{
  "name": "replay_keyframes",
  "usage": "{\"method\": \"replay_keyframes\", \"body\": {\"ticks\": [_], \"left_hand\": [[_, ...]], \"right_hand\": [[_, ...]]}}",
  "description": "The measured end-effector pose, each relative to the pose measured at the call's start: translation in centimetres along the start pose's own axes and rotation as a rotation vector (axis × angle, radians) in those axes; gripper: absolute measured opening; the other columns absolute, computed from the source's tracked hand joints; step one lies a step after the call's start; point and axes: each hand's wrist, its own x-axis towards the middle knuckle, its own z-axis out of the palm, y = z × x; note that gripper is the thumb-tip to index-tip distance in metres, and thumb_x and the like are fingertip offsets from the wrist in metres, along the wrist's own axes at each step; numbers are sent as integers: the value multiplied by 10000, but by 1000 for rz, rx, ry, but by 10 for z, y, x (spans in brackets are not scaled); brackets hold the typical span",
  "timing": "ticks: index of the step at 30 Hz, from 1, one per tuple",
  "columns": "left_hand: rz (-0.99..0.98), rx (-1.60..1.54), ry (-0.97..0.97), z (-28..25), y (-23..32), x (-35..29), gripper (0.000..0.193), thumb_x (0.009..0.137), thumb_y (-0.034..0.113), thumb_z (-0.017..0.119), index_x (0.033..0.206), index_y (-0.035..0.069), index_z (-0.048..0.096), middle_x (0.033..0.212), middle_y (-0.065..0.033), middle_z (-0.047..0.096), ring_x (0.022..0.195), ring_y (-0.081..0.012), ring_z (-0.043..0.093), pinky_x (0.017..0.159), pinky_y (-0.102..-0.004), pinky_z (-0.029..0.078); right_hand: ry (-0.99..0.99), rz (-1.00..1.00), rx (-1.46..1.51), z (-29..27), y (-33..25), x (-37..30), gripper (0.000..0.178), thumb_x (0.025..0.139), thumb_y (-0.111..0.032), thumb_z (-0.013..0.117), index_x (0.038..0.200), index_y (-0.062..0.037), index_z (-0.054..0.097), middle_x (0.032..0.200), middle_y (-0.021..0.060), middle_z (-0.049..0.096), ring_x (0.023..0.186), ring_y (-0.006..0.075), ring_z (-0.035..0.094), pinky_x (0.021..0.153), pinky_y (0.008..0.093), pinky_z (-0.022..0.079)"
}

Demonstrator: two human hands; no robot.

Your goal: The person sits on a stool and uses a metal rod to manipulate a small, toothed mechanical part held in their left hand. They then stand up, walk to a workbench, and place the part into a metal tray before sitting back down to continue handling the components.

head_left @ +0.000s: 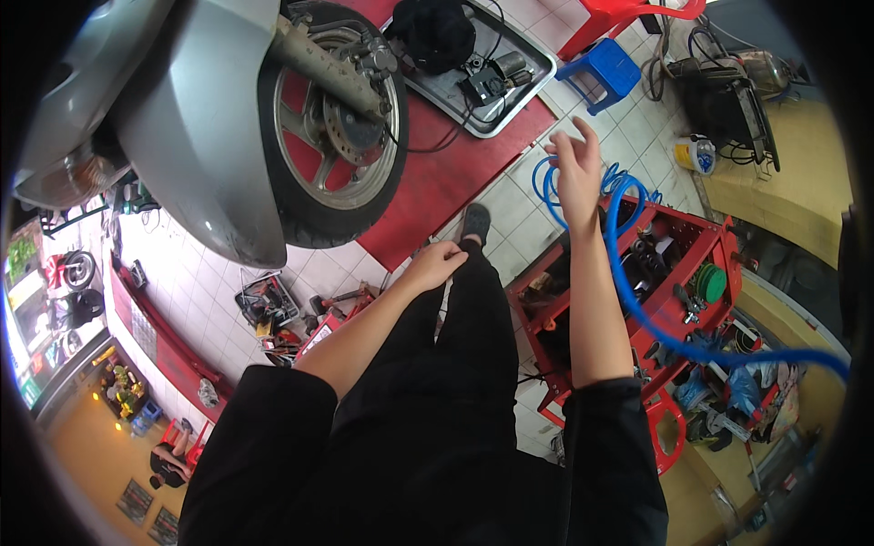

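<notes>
My left hand is in front of my black trousers, near a knee, with its fingers curled together and nothing visible in them. Farther forward and to the right, my right hand is raised with its fingers bent and spread apart, holding nothing. Behind and around that wrist, loops of a blue coiled air hose hang over a red tool cart. I cannot tell whether the hose touches my arm. Ahead on the left stands a silver motorbike, its front wheel on a red platform.
A metal tray on the platform carries a black bundle and a device with a cable. Beyond the cart are a blue stool and a white-and-yellow bucket. Tools lie on the tiles at left. A person sits far left.
</notes>
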Motion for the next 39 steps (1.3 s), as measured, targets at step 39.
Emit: {"method": "replay_keyframes", "body": {"ticks": [39], "left_hand": [[-348,-450,-39,55,-31,89,262,902,258,576,923,-3,592,745,-26,588,680,-89,544,631,-243,434]], "right_hand": [[-326,468,507,-5,179,181,382,891,-336,601,1081,-5,589,950,67,637,820,168,600,728,290,474]]}}
